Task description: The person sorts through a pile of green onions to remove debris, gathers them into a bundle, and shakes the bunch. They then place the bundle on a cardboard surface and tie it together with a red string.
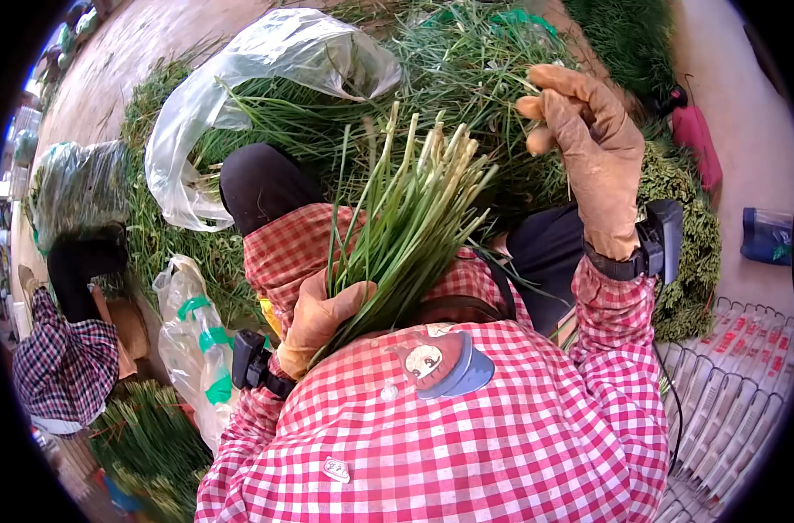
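Note:
My left hand (323,318), in a tan glove, is wrapped round a bunch of chives (414,218). The long green stalks slant up across my lap, with their pale ends uppermost and fanned out. To the right, my right hand (589,148), also gloved, is raised apart from the bunch. Its thumb and fingers are bent together in a pinch, and a thin pale strand shows by the fingertips, too fine to name. Beyond my knees lies a large heap of loose green stalks (449,70).
A clear plastic bag (179,131) lies open over stalks at upper left. Another plastic bag with green tape (207,336) lies by my left side. A person in a checked shirt (66,366) sits at far left. Metal-wire racks (719,401) stand at lower right.

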{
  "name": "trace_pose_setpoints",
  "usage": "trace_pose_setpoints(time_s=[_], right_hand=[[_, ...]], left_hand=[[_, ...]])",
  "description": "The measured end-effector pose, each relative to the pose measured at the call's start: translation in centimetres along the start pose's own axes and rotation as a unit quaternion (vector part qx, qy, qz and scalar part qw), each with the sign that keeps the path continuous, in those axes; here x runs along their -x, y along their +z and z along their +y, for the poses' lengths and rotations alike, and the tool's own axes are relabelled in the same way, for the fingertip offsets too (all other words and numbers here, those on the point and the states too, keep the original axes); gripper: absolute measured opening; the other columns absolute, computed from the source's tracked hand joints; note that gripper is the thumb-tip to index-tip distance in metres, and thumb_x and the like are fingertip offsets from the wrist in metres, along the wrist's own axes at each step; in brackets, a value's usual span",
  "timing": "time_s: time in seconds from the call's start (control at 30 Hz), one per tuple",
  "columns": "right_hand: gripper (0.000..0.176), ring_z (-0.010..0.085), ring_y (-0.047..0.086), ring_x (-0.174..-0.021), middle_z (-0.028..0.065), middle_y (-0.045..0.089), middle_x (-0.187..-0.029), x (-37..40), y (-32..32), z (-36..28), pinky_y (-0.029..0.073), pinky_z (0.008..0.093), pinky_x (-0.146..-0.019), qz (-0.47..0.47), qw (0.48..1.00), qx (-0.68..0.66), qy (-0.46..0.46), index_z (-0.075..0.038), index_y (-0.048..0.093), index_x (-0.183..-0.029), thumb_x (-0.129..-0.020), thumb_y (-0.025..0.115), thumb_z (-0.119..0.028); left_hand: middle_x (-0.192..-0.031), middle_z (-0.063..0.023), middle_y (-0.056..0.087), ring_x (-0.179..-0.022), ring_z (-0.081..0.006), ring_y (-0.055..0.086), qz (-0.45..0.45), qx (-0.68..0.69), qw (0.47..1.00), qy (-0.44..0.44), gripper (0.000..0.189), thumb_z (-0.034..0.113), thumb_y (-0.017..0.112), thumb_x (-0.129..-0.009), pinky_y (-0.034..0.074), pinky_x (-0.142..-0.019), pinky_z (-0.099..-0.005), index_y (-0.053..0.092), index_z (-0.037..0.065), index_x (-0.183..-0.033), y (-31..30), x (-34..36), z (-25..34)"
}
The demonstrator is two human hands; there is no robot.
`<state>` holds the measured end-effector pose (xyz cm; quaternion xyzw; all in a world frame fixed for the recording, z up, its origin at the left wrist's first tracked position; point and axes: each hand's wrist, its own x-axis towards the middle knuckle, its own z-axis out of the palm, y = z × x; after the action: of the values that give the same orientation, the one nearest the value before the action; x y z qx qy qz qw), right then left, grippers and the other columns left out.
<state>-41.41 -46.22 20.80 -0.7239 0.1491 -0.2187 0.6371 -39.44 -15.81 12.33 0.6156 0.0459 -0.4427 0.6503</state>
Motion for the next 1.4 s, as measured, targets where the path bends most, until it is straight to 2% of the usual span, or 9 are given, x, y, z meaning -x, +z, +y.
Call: trace_pose_setpoints(time_s=[0.17, 0.43, 0.73, 0.83, 0.87, 0.97, 1.07, 1.17, 1.4], right_hand=[[0.031, 0.0058, 0.048, -0.041, 0.0059, 0.065, -0.069, -0.4, 3.9, -2.6, 0.037, 0.0200, -0.038, -0.238, 0.916, 0.209, 0.245, 0.001, 0.061, -0.108, -0.084, 0.064, -0.019], [0.021, 0.0079, 0.057, -0.053, 0.0030, 0.062, -0.063, -1.2, 5.1, 0.7, 0.044, 0.0216, -0.044, -0.327, 0.902, 0.103, 0.261, -0.003, 0.066, -0.098, -0.083, 0.064, -0.018], [0.019, 0.0044, 0.054, -0.054, -0.0008, 0.063, -0.070, -1.4, 2.7, 0.0, 0.042, 0.0199, -0.046, -0.312, 0.915, 0.238, 0.091, -0.007, 0.067, -0.095, -0.087, 0.066, -0.023], [0.025, 0.0079, 0.056, -0.059, 0.0010, 0.066, -0.074, -3.3, 0.0, 2.5, 0.049, 0.0232, -0.057, -0.062, 0.939, 0.335, -0.044, -0.004, 0.067, -0.100, -0.088, 0.066, -0.025], [0.026, 0.0085, 0.059, -0.062, 0.0031, 0.069, -0.078, -6.0, -2.8, 5.3, 0.050, 0.0242, -0.059, 0.018, 0.882, 0.429, -0.193, -0.005, 0.067, -0.103, -0.089, 0.065, -0.026], [0.032, 0.0115, 0.064, -0.068, 0.0067, 0.070, -0.086, -6.9, -4.2, 1.5, 0.053, 0.0253, -0.062, 0.039, 0.740, 0.671, 0.028, -0.004, 0.061, -0.113, -0.091, 0.060, -0.027], [0.035, 0.0113, 0.060, -0.052, 0.0060, 0.063, -0.066, -1.9, -1.1, 1.4, 0.049, 0.0233, -0.047, -0.102, 0.975, 0.126, 0.151, -0.004, 0.063, -0.093, -0.089, 0.061, -0.038], [0.055, 0.0128, 0.063, -0.058, 0.0064, 0.061, -0.064, 2.1, 2.1, 0.9, 0.054, 0.0277, -0.053, -0.259, 0.929, 0.143, 0.220, -0.007, 0.055, -0.067, -0.077, 0.063, -0.060], [0.032, 0.0150, 0.066, -0.063, 0.0115, 0.069, -0.085, 4.7, 4.2, 3.3, 0.053, 0.0228, -0.056, -0.259, 0.896, -0.015, 0.360, 0.004, 0.063, -0.104, -0.091, 0.061, -0.024]], left_hand=[[-0.102, -0.0063, 0.065, -0.085, -0.0105, 0.060, -0.003, -0.020, 0.999, 0.029, 0.037, 0.010, 0.063, -0.082, 0.048, -0.079, -0.0241, 0.056, -0.003, -0.116, 0.9, 0.3, 0.3], [-0.109, -0.0078, 0.063, -0.093, -0.0127, 0.060, -0.068, -0.035, 0.997, 0.032, 0.041, 0.012, 0.064, -0.086, 0.047, -0.084, -0.0267, 0.052, -0.004, -0.122, 1.4, 0.2, 0.1], [-0.106, -0.0063, 0.064, -0.088, -0.0098, 0.059, -0.061, -0.036, 0.997, 0.019, 0.041, 0.019, 0.067, -0.087, 0.047, -0.079, -0.0237, 0.055, -0.004, -0.119, 0.1, -0.6, -0.7], [-0.105, -0.0068, 0.065, -0.088, -0.0109, 0.060, -0.052, 0.008, 0.999, 0.004, 0.040, 0.017, 0.068, -0.086, 0.048, -0.079, -0.0244, 0.055, -0.004, -0.118, 0.1, -0.4, -0.9], [-0.105, -0.0070, 0.065, -0.087, -0.0114, 0.060, -0.049, 0.021, 0.999, -0.005, 0.040, 0.015, 0.068, -0.085, 0.048, -0.079, -0.0248, 0.056, -0.004, -0.117, 0.0, -0.3, -0.9], [-0.105, -0.0077, 0.065, -0.087, -0.0123, 0.061, -0.016, -0.001, 1.000, 0.002, 0.038, 0.011, 0.068, -0.084, 0.049, -0.079, -0.0255, 0.057, -0.005, -0.116, 0.7, -0.1, 0.0], [-0.105, -0.0079, 0.066, -0.086, -0.0124, 0.062, 0.020, -0.033, 0.999, 0.016, 0.036, 0.008, 0.068, -0.083, 0.049, -0.079, -0.0252, 0.057, -0.004, -0.115, 0.9, -0.2, 0.0], [-0.104, -0.0071, 0.066, -0.087, -0.0125, 0.061, 0.037, -0.073, 0.996, 0.037, 0.037, 0.008, 0.069, -0.082, 0.048, -0.080, -0.0251, 0.057, -0.003, -0.115, 0.9, -0.4, -0.2], [-0.108, -0.0060, 0.063, -0.091, -0.0116, 0.059, 0.041, 0.009, 0.996, 0.077, 0.041, 0.020, 0.066, -0.086, 0.048, -0.080, -0.0261, 0.055, -0.002, -0.119, 1.0, 0.4, -0.5]])
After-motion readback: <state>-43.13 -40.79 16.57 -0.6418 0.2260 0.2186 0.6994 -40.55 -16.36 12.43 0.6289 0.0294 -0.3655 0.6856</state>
